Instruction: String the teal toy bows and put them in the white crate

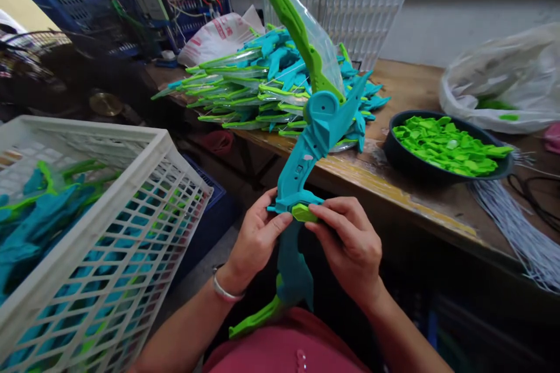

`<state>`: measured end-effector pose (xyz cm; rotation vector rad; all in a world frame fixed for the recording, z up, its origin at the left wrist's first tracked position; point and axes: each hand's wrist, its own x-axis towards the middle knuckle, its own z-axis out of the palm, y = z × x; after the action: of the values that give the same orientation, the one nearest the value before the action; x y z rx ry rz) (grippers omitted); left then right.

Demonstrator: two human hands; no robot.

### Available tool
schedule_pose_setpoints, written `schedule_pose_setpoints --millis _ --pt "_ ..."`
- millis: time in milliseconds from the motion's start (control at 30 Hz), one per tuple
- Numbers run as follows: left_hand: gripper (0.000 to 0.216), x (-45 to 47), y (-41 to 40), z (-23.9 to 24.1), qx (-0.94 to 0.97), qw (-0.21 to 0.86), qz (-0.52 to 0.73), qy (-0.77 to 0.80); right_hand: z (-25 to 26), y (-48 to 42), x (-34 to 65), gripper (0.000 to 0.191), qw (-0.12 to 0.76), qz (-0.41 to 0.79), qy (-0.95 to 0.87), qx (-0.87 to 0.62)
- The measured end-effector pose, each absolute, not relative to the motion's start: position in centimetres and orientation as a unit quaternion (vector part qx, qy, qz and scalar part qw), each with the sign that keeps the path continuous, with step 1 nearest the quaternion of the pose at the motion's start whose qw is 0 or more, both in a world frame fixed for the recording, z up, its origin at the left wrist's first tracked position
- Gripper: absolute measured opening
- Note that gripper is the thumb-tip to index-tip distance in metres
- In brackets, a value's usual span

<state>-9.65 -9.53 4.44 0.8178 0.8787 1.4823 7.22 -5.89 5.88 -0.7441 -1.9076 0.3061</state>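
Observation:
A turquoise and green toy bow (300,154) stands upright before me, its green upper limb (297,23) raised above the bench and the lower one down by my lap. My left hand (259,239) is closed round its turquoise grip at the middle. Between the thumb and fingers of my right hand (350,239) is a small bright green plastic piece (304,213), pressed against the bow's middle. The lower part of the bow, below my hands, lies in shadow.
On the wooden bench (420,210) lies a pile of similar bows (245,90). A dark bowl (394,148) holds many small green pieces, beside white strings (511,227) and a plastic bag (516,76). A white crate (164,145) with more bow parts stands at left.

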Motion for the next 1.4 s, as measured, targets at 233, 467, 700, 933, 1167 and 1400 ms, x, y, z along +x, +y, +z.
schedule_pose_setpoints --millis 233,467,700,933,1167,1400 --pt "0.043 -9.8 -10.0 4.4 0.345 0.560 0.645 0.389 6.0 -5.6 7.2 0.031 0.493 0.087 -0.816 -0.288" --pt "0.038 -8.9 -10.0 5.0 0.377 0.515 0.628 0.445 6.4 -5.6 7.6 0.024 0.461 0.147 -0.817 -0.312" --pt "0.035 -8.4 -10.9 5.3 0.408 0.503 0.598 0.472 6.4 -3.4 8.7 0.048 0.330 0.648 -0.618 -0.300" --pt "0.026 -8.6 -10.6 3.4 0.437 0.446 0.598 0.503 3.9 -3.2 7.3 0.043 0.336 0.679 -0.568 -0.321" --pt "0.029 -9.1 -9.2 1.3 0.478 0.395 0.577 0.532 2.0 -1.9 7.3 0.052 0.320 0.616 -0.632 -0.346" --pt "0.052 -9.7 -8.9 0.6 0.435 0.465 0.555 0.535 1.6 -2.3 7.5 0.056 0.311 0.569 -0.650 -0.397"
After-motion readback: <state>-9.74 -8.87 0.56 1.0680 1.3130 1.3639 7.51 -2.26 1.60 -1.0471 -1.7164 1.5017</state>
